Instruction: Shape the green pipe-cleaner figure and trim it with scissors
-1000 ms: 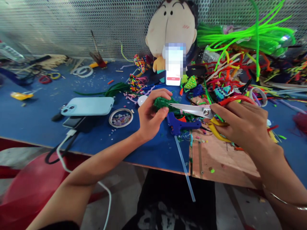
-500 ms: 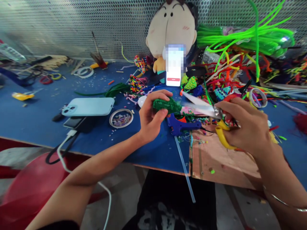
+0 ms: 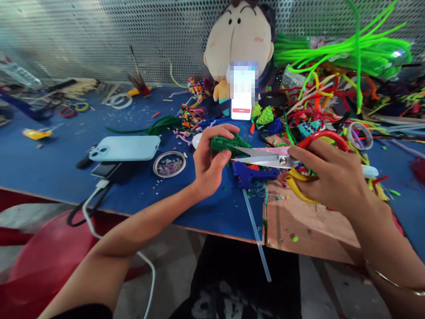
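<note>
My left hand (image 3: 210, 161) pinches a fuzzy dark green piece (image 3: 229, 144), which looks like bundled pipe cleaner, between thumb and fingers. In my right hand (image 3: 335, 177) is a pair of scissors (image 3: 265, 157) with one red and one yellow handle loop. The blades point left, slightly parted, with their tips at the green piece beside my left thumb. Whether they touch it I cannot tell. Just below the blades lies a blue glue gun (image 3: 254, 176), and a clear glue stick (image 3: 257, 237) hangs over the table edge under it.
A light blue phone (image 3: 126, 148) rests on a black box at left, near a round dish of beads (image 3: 169, 165). Behind my hands a lit phone (image 3: 241, 95) leans on a plush doll (image 3: 237, 37). Coloured pipe cleaners (image 3: 332, 55) heap up at the right. A red stool (image 3: 53, 257) stands below.
The scissors have moved left, their blades now reaching the green piece; before, they were blurred and further right. My left hand has stayed nearly still.
</note>
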Action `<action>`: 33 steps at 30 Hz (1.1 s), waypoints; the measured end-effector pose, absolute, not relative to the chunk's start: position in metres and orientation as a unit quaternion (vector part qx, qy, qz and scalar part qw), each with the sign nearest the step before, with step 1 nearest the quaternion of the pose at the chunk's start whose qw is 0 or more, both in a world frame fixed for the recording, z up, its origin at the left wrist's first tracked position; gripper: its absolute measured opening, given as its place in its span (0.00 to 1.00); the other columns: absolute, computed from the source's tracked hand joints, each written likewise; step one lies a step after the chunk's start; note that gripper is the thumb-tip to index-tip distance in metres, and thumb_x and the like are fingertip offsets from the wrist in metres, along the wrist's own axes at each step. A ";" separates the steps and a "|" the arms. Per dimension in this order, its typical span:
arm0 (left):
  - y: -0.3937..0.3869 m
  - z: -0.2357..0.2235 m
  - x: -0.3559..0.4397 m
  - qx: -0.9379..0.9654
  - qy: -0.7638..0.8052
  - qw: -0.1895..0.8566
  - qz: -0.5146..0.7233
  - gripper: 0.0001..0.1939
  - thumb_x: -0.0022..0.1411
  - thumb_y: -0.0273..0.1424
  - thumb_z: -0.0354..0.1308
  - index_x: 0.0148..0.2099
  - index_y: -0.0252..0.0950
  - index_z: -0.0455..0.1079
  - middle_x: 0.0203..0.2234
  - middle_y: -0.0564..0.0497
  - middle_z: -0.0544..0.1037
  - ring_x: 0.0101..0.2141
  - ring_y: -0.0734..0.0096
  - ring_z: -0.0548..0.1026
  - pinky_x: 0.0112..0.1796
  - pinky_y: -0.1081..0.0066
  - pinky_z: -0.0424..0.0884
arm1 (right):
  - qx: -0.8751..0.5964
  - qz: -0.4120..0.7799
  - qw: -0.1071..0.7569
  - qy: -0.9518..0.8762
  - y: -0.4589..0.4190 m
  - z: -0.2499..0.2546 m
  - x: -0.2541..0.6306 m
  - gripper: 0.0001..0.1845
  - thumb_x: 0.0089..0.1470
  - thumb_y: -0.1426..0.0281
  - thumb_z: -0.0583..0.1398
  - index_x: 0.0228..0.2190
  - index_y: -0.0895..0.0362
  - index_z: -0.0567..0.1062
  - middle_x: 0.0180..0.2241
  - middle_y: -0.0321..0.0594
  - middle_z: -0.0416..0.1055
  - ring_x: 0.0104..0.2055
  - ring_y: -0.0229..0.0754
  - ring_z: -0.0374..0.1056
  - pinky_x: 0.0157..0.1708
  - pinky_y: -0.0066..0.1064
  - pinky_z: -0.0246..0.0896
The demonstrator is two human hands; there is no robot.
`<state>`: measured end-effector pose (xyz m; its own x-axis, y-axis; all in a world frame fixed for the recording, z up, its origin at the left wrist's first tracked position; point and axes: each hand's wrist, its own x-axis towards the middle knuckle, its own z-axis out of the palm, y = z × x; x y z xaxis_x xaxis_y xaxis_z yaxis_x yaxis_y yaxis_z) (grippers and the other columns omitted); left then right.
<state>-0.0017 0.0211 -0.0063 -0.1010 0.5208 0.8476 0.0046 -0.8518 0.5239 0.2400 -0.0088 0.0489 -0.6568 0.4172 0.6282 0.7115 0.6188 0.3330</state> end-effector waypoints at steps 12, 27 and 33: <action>0.022 -0.006 -0.002 0.649 0.205 0.157 0.715 0.09 0.61 0.37 0.56 0.45 0.46 0.69 0.42 0.53 0.76 0.44 0.66 0.74 0.45 0.64 0.72 | -0.358 -0.253 0.276 -0.855 -0.010 0.042 0.234 0.17 0.51 0.61 0.61 0.42 0.56 0.74 0.31 0.39 0.70 0.27 0.36 0.62 0.23 0.27 0.46; 0.019 -0.002 -0.002 0.643 0.234 0.105 0.721 0.09 0.63 0.38 0.55 0.45 0.46 0.68 0.42 0.51 0.76 0.43 0.65 0.74 0.40 0.65 0.75 | -0.375 -0.159 0.286 -0.868 -0.012 0.037 0.226 0.14 0.54 0.63 0.59 0.42 0.55 0.71 0.33 0.40 0.71 0.32 0.41 0.68 0.24 0.28 0.56; 0.018 0.001 -0.005 0.639 0.242 0.086 0.725 0.08 0.63 0.39 0.55 0.45 0.47 0.69 0.42 0.52 0.76 0.45 0.66 0.74 0.46 0.62 0.73 | -0.350 -0.100 0.296 -0.883 -0.015 0.041 0.220 0.14 0.55 0.63 0.58 0.43 0.54 0.69 0.33 0.41 0.73 0.33 0.42 0.69 0.29 0.30 0.61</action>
